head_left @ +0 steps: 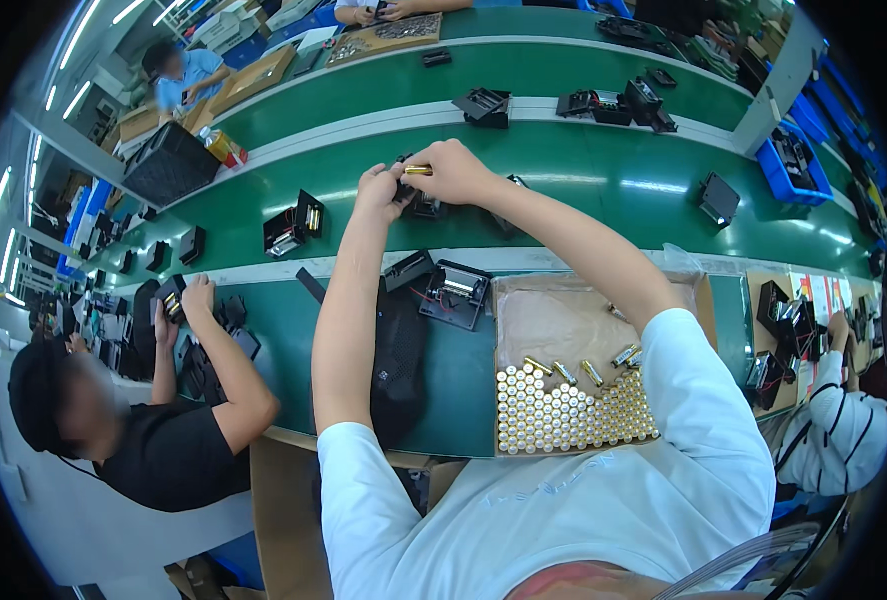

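Observation:
Both my arms reach out over the green bench. My right hand [454, 170] pinches a gold battery [420, 170] level with my left hand. In my left hand [378, 190] is a small black battery case [403, 186], mostly hidden by the fingers. The battery is right at this case; whether it is seated in a slot I cannot tell. Beneath my right wrist, another black case [429, 206] shows in part. Nearer me lies an open black case [456, 287] with silver batteries and red wires. Upright batteries [564, 415] fill the near part of a cardboard box [705, 305], several others lying loose on top.
A dark mesh bag [399, 350] lies between my forearms. Open black cases [295, 225] stand along the green belt [604, 170], with more [484, 106] on the ledge beyond. A co-worker [164, 430] handles a case at left; another person's sleeve [844, 435] is at right.

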The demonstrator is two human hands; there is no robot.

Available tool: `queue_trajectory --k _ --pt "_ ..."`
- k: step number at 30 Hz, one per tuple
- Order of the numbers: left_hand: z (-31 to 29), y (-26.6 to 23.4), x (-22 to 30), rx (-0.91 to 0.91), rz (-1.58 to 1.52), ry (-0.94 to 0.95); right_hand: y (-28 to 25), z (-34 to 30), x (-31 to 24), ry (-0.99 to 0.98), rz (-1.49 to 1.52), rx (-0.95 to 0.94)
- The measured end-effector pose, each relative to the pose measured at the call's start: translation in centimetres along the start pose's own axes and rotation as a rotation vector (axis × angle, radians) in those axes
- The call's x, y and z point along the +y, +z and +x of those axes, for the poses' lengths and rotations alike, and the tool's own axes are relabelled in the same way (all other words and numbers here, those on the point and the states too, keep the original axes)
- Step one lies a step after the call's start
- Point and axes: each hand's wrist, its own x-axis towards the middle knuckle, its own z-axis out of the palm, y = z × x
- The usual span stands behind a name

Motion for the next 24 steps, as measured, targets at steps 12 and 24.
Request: queue_trajectory --k 12,24 --pt "0.5 -3.0 1.5 -0.056 -0.175 -0.142 0.0 4.9 -0.8 0.035 -0.087 -0.043" --pt "0.2 -3.6 1.7 -0.013 -0.056 0.027 3.6 7.6 -0.3 0.272 -0.222 -0.113"
